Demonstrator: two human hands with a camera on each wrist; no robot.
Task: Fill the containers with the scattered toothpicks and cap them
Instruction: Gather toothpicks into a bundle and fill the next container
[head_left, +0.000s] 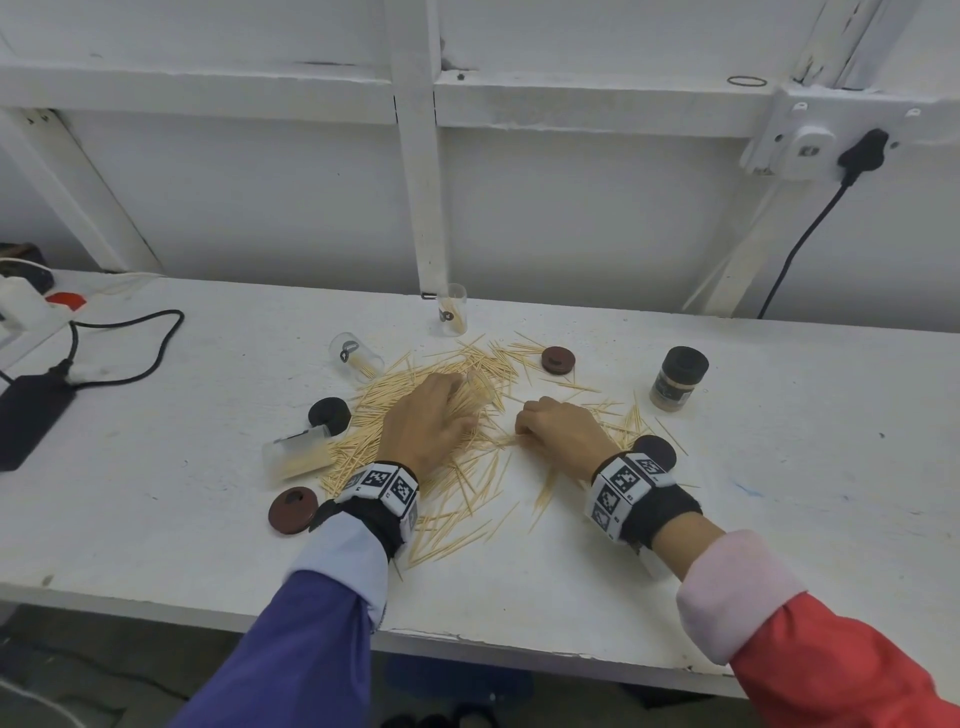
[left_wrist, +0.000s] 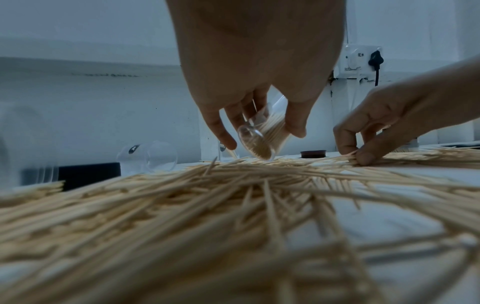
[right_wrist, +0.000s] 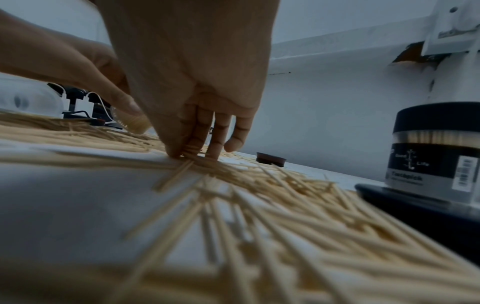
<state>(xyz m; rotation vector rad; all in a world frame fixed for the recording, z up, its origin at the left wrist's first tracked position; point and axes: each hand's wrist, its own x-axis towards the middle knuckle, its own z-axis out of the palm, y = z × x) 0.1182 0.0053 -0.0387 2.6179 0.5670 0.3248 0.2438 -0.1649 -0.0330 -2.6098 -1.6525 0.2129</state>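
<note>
The left hand (left_wrist: 249, 67) curls its fingers (left_wrist: 221, 131) and thumb round a small clear plastic container (left_wrist: 259, 139), tilted with its base low over the heap and already partly filled with toothpicks. In the head view this hand (head_left: 426, 421) lies over the middle of the heap, and the container is mostly hidden under it.

The right hand (right_wrist: 192, 67) has its fingertips (right_wrist: 217, 148) bunched and pressed down on the table, thumb and forefinger pinching a small sheaf of toothpicks (right_wrist: 179, 170); how many it holds is blurred. In the head view it (head_left: 563, 431) sits just right of the left hand, the two near but apart.

Loose toothpicks (head_left: 467, 467) fan out over the white table (head_left: 779, 493) around and between both hands. A clear container (head_left: 451, 310) stands upright at the back edge of the heap with a few toothpicks inside. Another (head_left: 356, 355) lies on its side to the left of it, and a third (head_left: 297, 457), holding toothpicks, lies on its side near the left wrist. A black cap (head_left: 329, 414) rests just beyond that third container, a brown cap (head_left: 292, 510) in front of it. A second brown cap (head_left: 558, 359) lies at the far right of the heap, and what seems to be another black cap (head_left: 655, 451) sits partly behind the right wristband. A filled, black-capped container (head_left: 678, 379) stands well to the right.
</note>
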